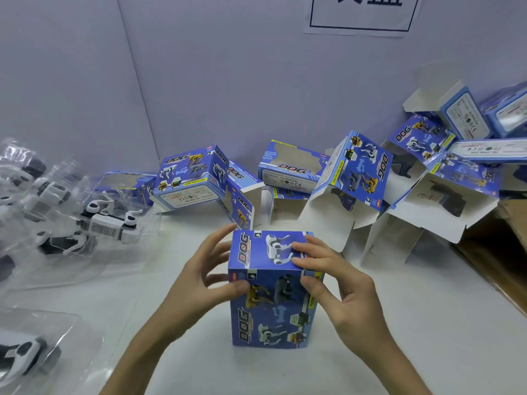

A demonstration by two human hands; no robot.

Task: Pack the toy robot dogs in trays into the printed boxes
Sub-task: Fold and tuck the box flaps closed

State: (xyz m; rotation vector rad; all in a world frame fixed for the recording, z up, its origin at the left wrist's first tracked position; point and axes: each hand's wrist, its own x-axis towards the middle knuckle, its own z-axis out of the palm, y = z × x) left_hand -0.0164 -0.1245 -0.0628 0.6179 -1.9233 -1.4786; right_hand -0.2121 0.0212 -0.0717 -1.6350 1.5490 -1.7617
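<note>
A blue printed box [271, 309] with "DOG" lettering stands upright on the white table in front of me, its top flap closed. My left hand [205, 277] holds its left side, thumb on the front face near the top edge. My right hand [333, 286] grips the right top corner, fingers lying over the top flap and thumb on the right side. What is inside the box is hidden. Toy robot dogs in clear plastic trays [97, 223] lie at the left, and another tray [25, 354] sits at the bottom left.
Several printed boxes lie along the back wall: a closed one [188, 178] at the left, open ones with white flaps [350, 178] toward the right, and a pile [462, 124] at the far right. A brown cardboard edge [502, 252] runs along the right.
</note>
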